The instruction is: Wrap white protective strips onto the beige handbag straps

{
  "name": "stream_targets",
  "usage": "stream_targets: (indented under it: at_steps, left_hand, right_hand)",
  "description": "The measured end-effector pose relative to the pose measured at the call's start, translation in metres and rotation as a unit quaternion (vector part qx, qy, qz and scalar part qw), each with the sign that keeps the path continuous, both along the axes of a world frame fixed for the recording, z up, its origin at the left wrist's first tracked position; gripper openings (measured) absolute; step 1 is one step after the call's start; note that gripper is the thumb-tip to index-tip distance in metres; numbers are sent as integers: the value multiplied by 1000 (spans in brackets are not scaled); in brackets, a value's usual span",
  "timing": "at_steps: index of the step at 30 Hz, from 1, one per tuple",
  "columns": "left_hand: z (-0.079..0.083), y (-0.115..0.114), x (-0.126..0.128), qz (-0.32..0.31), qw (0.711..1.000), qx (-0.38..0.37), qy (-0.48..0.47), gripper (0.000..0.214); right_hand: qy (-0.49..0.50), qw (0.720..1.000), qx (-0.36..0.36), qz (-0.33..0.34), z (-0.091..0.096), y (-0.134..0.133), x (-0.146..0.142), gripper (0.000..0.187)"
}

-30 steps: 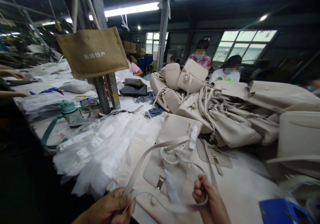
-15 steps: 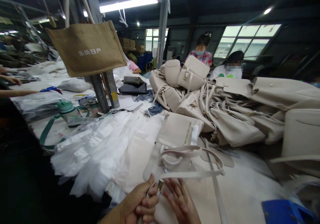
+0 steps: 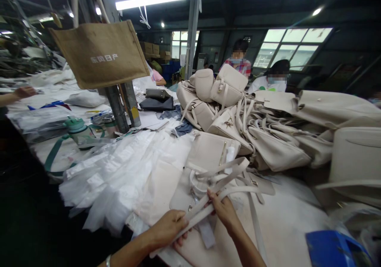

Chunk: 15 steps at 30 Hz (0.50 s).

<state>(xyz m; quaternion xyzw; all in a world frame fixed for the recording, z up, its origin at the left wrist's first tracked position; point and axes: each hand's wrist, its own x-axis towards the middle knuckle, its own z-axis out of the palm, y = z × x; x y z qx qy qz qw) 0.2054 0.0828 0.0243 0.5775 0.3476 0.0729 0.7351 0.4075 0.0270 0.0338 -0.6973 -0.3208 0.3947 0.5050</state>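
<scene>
A long cream strap (image 3: 202,210) runs doubled between my two hands. My left hand (image 3: 170,226) is closed round it near the table's front edge. Farther along, my right hand (image 3: 224,211) pinches the strap between thumb and fingers. The strap's far part loops over a cream bag (image 3: 210,149) that lies flat, with a gold zip and a pale wrapped piece at its edge. The bag's round handle (image 3: 198,187) shows just beyond my hands. A small clear plastic piece (image 3: 206,233) hangs below the strap.
Cream bags (image 3: 276,148) are heaped at the right and back. White plastic sleeves (image 3: 119,171) spread on the left, near a green-lidded bottle (image 3: 76,128). A brown cloth pouch (image 3: 101,56) hangs on a post. A blue object (image 3: 330,249) lies front right. Co-workers sit beyond.
My right hand has gone from spread fingers to pinching the strap, farther forward. The strap is now drawn out doubled between my hands. At far left, another person's hand has shifted.
</scene>
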Motion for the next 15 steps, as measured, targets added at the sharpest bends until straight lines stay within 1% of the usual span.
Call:
stream_targets:
  at_steps: [2, 4, 7, 9, 11, 13, 15]
  left_hand:
    - [0, 12, 0, 41, 998, 39, -4, 41]
    - [3, 24, -1, 92, 993, 66, -16, 40]
    - [5, 39, -3, 187, 980, 64, -32, 44]
    - [2, 46, 0, 252, 965, 56, -34, 48]
    - [-5, 52, 8, 303, 951, 56, -30, 47]
    - [-12, 56, 19, 336, 939, 63, -25, 43]
    - [-16, 59, 29, 364, 928, 80, -18, 34]
  right_hand:
    - [-9, 1000, -15, 13, -1, 4, 14, 46]
    - [-16, 999, -29, 19, -1, 0, 28, 44]
    - [-38, 998, -52, 18, -2, -15, 59, 43]
    - [-51, 995, -77, 27, -6, -23, 84, 44]
    - [-67, 991, -107, 36, -10, -27, 109, 43]
    - [-94, 987, -128, 14, -11, -27, 131, 41]
    - [-131, 982, -127, -52, -8, -26, 148, 36]
